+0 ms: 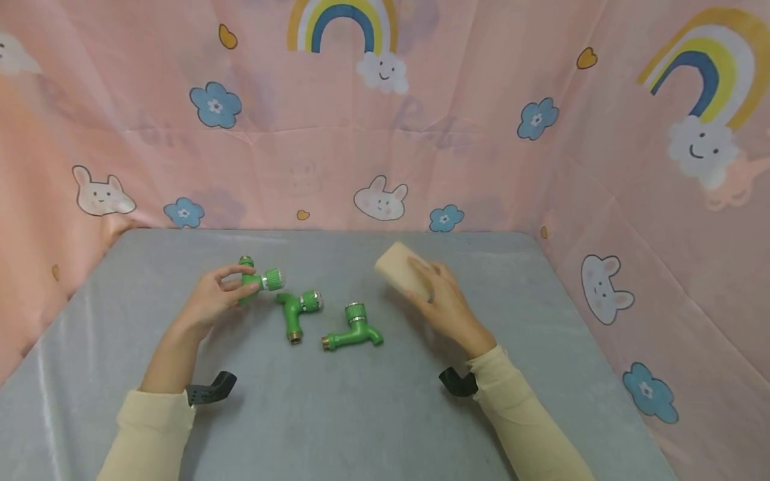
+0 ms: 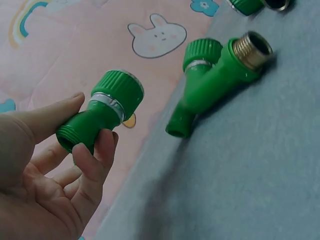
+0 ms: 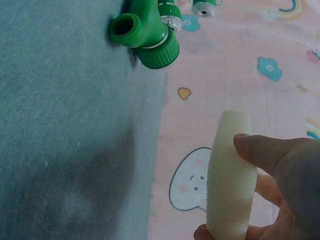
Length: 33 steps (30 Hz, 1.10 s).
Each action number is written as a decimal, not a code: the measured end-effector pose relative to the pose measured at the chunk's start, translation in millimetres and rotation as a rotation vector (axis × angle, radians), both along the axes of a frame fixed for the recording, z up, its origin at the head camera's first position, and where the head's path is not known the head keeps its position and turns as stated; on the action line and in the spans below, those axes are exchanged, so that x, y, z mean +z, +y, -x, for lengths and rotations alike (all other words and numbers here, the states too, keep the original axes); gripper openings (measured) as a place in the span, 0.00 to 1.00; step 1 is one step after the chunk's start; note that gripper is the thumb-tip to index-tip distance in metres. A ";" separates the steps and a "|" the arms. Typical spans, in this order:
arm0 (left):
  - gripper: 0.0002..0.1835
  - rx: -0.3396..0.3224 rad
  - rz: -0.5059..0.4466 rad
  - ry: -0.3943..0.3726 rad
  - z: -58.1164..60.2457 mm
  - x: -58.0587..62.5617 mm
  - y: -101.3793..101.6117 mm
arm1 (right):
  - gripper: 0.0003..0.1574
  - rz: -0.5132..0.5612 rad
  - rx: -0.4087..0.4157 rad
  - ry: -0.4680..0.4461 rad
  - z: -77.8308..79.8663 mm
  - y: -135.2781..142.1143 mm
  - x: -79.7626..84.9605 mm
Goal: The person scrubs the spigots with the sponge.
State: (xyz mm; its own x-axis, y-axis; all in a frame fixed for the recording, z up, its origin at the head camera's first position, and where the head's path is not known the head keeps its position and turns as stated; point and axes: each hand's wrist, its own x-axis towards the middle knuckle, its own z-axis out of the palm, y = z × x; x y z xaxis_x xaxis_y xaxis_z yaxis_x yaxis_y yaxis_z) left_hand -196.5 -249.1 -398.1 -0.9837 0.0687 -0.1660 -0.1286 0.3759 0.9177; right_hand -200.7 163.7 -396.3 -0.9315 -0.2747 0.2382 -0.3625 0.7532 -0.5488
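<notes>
Between thumb and fingers, my left hand (image 1: 216,297) grips a green plastic faucet (image 2: 102,112) with a ribbed knob and silver collar, at the left of the table. My right hand (image 1: 445,304) holds a cream-coloured sponge block (image 3: 231,175), thumb on one broad face and fingers on the other. Two more green faucets lie on the table between the hands. The nearer to my left hand is an upright-lying faucet (image 1: 293,317) with its brass thread toward me. The other faucet (image 1: 355,334) lies sideways, knob pointing away and brass thread to the left.
A grey cloth covers the table (image 1: 373,414). Behind it and along the sides hangs a pink curtain (image 1: 271,160) printed with rabbits, flowers and rainbows. Black wrist mounts (image 1: 213,389) stick inward from both sleeves, low over the table.
</notes>
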 end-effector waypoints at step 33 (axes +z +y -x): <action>0.24 -0.360 0.382 0.063 -7.5 -19.1 -32.8 | 0.48 -0.303 0.004 -0.216 -5.2 -4.1 -32.2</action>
State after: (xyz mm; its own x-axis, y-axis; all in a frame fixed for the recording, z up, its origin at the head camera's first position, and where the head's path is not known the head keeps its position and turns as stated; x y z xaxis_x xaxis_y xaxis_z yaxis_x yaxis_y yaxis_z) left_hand -189.0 -281.9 -417.2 -0.9179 0.3502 -0.1865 0.1215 0.6955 0.7081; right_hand -195.5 159.6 -428.5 -0.9502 -0.3064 -0.0563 -0.2659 0.8919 -0.3657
